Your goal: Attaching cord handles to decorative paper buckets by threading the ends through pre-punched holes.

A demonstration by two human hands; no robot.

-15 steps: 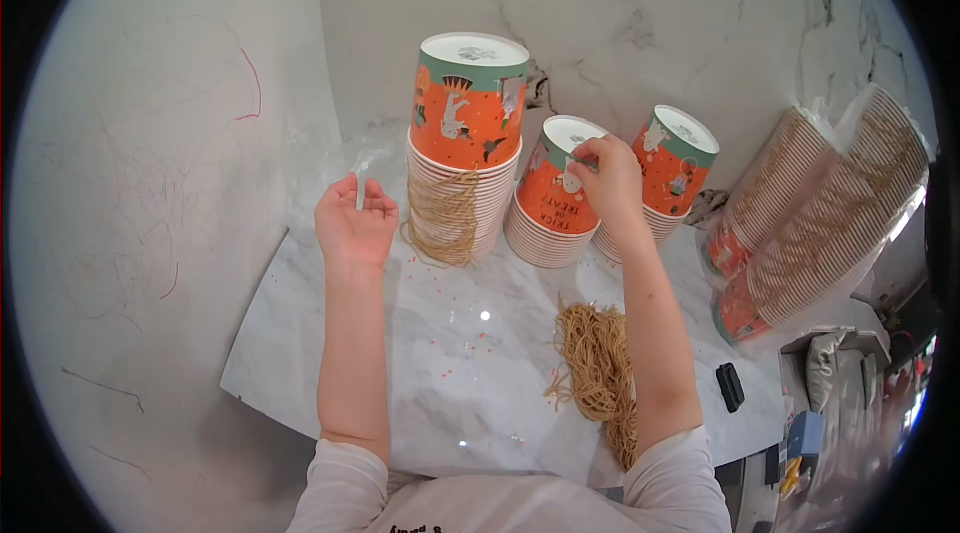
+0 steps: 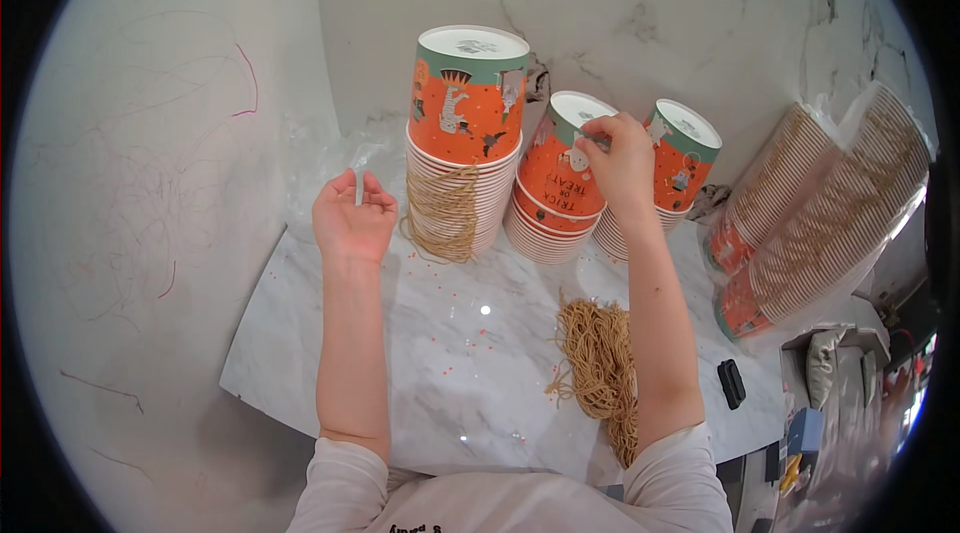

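Note:
My left hand [image 2: 352,217] is raised palm up at the left of a tall stack of upside-down orange paper cups [image 2: 462,133], pinching a small thin pale piece between its fingers. String loops [image 2: 440,218] hang around the lower part of that stack. My right hand [image 2: 622,161] rests on top of the middle, shorter stack of orange cups [image 2: 558,183], fingers curled on the top cup's base. A third short stack [image 2: 680,158] stands just right of that hand.
A bundle of tan string [image 2: 600,368] lies on the white marble table [image 2: 450,353] by my right forearm. Bagged sleeves of cups [image 2: 820,223] lean at the right. A small black object [image 2: 732,383] sits near the table's right edge. Walls close in behind and left.
My right hand has shifted slightly on the middle stack's top cup. The left hand stays raised in about the same place.

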